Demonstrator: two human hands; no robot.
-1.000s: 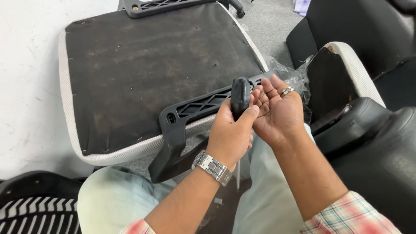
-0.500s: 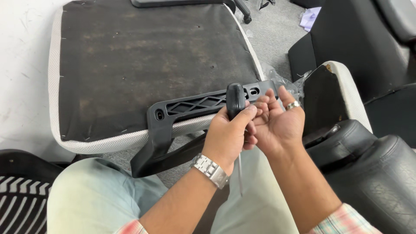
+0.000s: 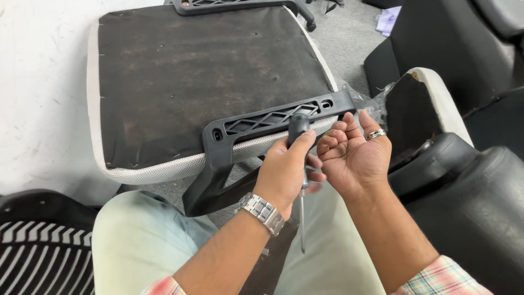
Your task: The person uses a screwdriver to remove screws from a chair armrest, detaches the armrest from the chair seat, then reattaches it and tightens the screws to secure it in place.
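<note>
Upturned seat base (image 3: 207, 82) w/ black armrest bracket (image 3: 273, 117) – workshop floor.
L hand (image 3: 284, 172) fisted round screwdriver (image 3: 299, 164), shaft down; R hand (image 3: 355, 155) cupped open – palm up.

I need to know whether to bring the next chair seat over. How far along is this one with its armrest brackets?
Done: one black bracket lies along the near edge of the upturned seat; another lies at the far edge.
In hand: the left hand holds a screwdriver, shaft down; the right hand is cupped, contents hidden.
Left: no screws show in the near bracket's end holes.
</note>
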